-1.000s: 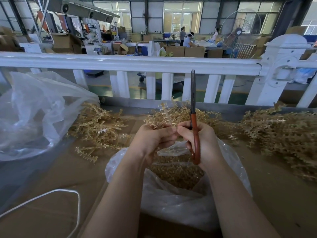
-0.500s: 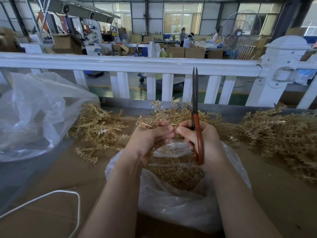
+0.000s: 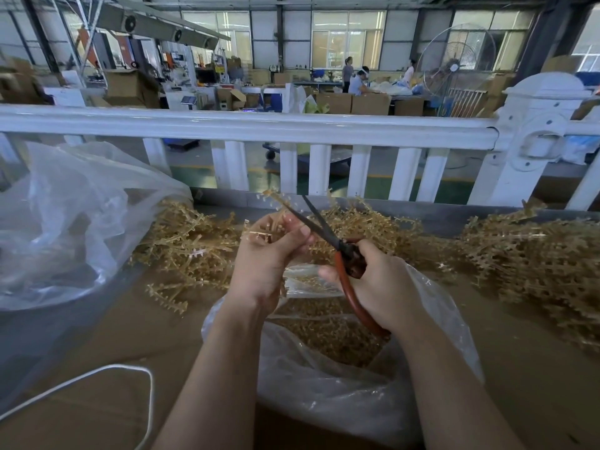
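Cardboard-covered bench behind a white railing, factory hall beyond: trimming tan plastic sprue.

Left hand pinches a sprue branch that sticks up past its fingertips. Right hand is wrapped round the red handles of the scissors, blades parted at the branch. Risks: the left thumb lies just beside the lower blade, so a hasty close could nick it. Offcuts could also flick past the clear bag below both hands, which seems to hold trimmed pieces (blurred). Uncut pile left of the left hand; second pile right of the right hand.
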Motion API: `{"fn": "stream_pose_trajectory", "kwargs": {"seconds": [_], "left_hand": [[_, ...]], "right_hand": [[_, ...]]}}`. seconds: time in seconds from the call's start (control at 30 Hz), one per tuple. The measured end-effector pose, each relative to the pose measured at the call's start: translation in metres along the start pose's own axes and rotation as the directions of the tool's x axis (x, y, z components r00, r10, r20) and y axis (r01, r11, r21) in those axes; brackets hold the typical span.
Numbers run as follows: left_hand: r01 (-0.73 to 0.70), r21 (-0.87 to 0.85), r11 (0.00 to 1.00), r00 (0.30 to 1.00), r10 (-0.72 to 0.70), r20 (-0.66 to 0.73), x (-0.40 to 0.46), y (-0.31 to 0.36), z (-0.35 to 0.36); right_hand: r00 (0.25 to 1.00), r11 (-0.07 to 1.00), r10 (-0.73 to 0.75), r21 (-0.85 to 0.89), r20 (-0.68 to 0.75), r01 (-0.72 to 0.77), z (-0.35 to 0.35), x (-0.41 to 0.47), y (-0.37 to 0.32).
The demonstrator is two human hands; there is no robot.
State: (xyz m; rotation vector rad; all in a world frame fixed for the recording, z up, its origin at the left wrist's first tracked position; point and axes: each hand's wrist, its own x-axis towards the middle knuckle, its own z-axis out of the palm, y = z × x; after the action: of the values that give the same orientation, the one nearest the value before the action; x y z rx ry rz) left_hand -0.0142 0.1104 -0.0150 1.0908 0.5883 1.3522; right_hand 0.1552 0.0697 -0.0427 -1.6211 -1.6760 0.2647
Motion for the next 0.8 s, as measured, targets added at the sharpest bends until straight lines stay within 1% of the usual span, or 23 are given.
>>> {"fn": "stream_pose_trajectory", "kwargs": {"seconds": [0.17,0.37,0.5,0.63,0.8], "left_hand": [[-0.075,0.029,0.997,0.997,0.075,-0.006,-0.0004,-0.0012,-0.0023],[-0.076,0.035,0.996,0.997,0.076,-0.012,-0.0012,0.0005,-0.0053],[-0.089,0.046,0.995,0.996,0.090,-0.019,-0.0015,0.0006,-0.0043],[-0.086,-0.006,0.996,0.996,0.086,-0.026,-0.0014,0.0007,-0.0039],[-0.040,-0.087,0.995,0.999,0.038,-0.030,-0.0016,0.0008,-0.0045]], "right_hand": [[0.999,0.998,-0.045,-0.044,-0.023,0.044,0.0008,-0.0003,0.0018],[0.995,0.994,-0.081,-0.075,-0.054,0.076,0.0005,-0.0022,0.0014],[0.989,0.986,-0.098,-0.149,-0.112,0.081,0.0006,-0.0023,0.0023],[0.981,0.983,-0.128,-0.148,-0.148,0.106,0.0018,-0.0035,0.0041],[0.984,0.987,-0.123,-0.120,-0.129,0.108,0.0018,-0.0033,0.0053]]}}
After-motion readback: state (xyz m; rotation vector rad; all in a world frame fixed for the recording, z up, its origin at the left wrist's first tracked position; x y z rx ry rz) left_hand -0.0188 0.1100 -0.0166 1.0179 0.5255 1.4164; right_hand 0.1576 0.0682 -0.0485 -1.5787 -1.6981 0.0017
